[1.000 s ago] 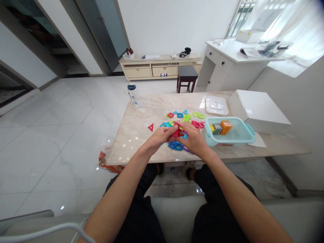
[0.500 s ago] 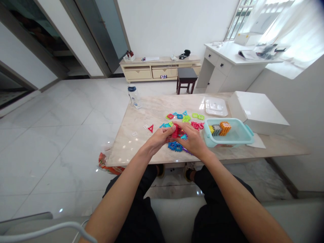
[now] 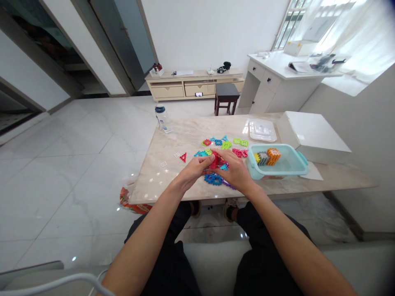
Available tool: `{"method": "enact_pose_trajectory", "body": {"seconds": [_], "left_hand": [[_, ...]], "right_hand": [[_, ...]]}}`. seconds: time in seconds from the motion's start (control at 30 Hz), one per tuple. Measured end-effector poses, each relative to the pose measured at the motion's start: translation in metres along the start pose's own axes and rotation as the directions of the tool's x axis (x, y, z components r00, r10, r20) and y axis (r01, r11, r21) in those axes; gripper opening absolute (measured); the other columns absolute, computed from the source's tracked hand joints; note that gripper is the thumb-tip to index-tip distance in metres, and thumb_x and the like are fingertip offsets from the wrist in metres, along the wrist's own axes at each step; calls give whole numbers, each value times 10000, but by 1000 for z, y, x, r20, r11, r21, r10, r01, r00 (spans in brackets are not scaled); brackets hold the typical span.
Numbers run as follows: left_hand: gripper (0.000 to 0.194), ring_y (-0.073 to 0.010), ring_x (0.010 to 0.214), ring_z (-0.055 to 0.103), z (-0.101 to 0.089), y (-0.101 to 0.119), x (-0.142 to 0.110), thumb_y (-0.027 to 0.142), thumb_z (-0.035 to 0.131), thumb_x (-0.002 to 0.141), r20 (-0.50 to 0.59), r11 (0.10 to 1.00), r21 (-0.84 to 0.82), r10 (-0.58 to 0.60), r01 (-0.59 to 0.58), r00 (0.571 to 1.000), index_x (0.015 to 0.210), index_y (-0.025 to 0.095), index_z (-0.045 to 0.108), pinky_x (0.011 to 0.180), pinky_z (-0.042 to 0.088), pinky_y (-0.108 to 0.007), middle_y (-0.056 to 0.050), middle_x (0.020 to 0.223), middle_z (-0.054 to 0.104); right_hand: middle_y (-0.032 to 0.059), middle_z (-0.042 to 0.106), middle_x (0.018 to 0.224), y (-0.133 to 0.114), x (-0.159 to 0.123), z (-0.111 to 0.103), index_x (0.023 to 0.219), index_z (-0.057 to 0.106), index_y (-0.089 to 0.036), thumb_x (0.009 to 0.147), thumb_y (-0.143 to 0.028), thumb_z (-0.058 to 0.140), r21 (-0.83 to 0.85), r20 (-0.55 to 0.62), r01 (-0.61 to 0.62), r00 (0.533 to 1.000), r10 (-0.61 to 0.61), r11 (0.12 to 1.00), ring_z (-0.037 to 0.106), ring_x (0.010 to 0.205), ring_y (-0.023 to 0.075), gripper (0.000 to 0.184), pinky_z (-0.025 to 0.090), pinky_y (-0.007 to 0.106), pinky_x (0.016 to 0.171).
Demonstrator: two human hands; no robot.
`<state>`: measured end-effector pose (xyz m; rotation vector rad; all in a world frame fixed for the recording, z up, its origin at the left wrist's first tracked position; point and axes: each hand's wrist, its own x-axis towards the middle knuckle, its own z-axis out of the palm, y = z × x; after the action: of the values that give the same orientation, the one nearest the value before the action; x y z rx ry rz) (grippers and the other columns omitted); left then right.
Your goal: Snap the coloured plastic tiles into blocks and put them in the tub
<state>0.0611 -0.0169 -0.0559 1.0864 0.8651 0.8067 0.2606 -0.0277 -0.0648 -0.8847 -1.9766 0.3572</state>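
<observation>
My left hand (image 3: 191,171) and my right hand (image 3: 233,169) meet over the marble table (image 3: 173,172), both closed on a red plastic block piece (image 3: 215,160) held between them. Under and around the hands lie flat interlocking tiles: blue ones (image 3: 212,179), green ones (image 3: 227,144), red ones (image 3: 240,153) and a red triangle (image 3: 184,157). Just right of my right hand stands a teal plastic tub (image 3: 290,167) holding an orange cube (image 3: 273,156), a grey cube (image 3: 263,157) and a yellow piece.
A clear lid (image 3: 262,130) and a white box (image 3: 311,132) lie at the table's far right. A water bottle (image 3: 162,118) stands at the far left corner. A dark stool (image 3: 226,96), a low cabinet (image 3: 185,85) and a white desk (image 3: 277,78) stand beyond. A snack bag (image 3: 131,202) lies on the floor.
Both hands stay together on the red piece with only small finger shifts; the view has drifted slightly.
</observation>
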Motion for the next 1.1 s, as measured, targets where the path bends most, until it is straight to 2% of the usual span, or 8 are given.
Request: {"method": "enact_pose_trajectory", "body": {"seconds": [0.13, 0.33, 0.6, 0.87, 0.97, 1.1], "left_hand": [[655, -207, 890, 681, 3, 2, -2, 771, 832, 791, -5, 1000, 2, -1, 1, 1000, 937, 133, 828, 835, 536, -321, -109, 948, 767], [566, -202, 932, 684, 2, 3, -1, 693, 853, 824, 6, 1000, 4, 12, -12, 1000, 995, 153, 846, 868, 539, -316, -95, 989, 777], [637, -196, 875, 690, 8, -1, 3, 759, 794, 838, -10, 999, 36, -9, 9, 1000, 987, 142, 835, 812, 538, -306, -93, 902, 762], [645, -155, 780, 632, 16, -7, 8, 774, 803, 813, -95, 999, -5, -37, 37, 995, 908, 136, 798, 760, 502, -283, -55, 819, 709], [668, -157, 796, 634, 22, -9, 9, 792, 781, 824, -107, 999, -14, -50, 49, 993, 947, 135, 804, 762, 503, -284, -76, 884, 739], [696, -205, 915, 695, 26, -8, 11, 799, 745, 854, -77, 1000, -16, -25, 24, 997, 1039, 132, 819, 807, 510, -299, -127, 1021, 790]], "right_hand": [[98, 759, 1377, 0, -1, -1, 1529, 632, -308, 919, -232, 850, -6, -6, 10, 1000, -10, 1000, 712, 1268, 322, 652, 577, 512, 1111], [94, 762, 1363, -1, 1, 0, 1488, 664, -298, 939, -225, 820, -28, 1, -6, 1000, 6, 1000, 705, 1279, 315, 576, 574, 506, 1118], [95, 782, 1307, 4, -1, -2, 1419, 712, -285, 912, -287, 866, -8, -22, -40, 999, 40, 999, 723, 1224, 317, 530, 593, 496, 1070], [111, 788, 1297, 15, -3, 0, 1410, 722, -257, 896, -242, 859, -13, -1, -81, 997, 81, 997, 732, 1218, 318, 533, 597, 501, 1071], [119, 793, 1267, 17, -5, -2, 1393, 730, -243, 896, -276, 870, -38, -5, -86, 996, 86, 996, 743, 1174, 317, 517, 604, 504, 1048], [126, 796, 1250, 21, -5, -4, 1385, 733, -241, 885, -321, 889, -60, -5, -101, 995, 101, 993, 746, 1147, 324, 530, 604, 522, 1037]]}}
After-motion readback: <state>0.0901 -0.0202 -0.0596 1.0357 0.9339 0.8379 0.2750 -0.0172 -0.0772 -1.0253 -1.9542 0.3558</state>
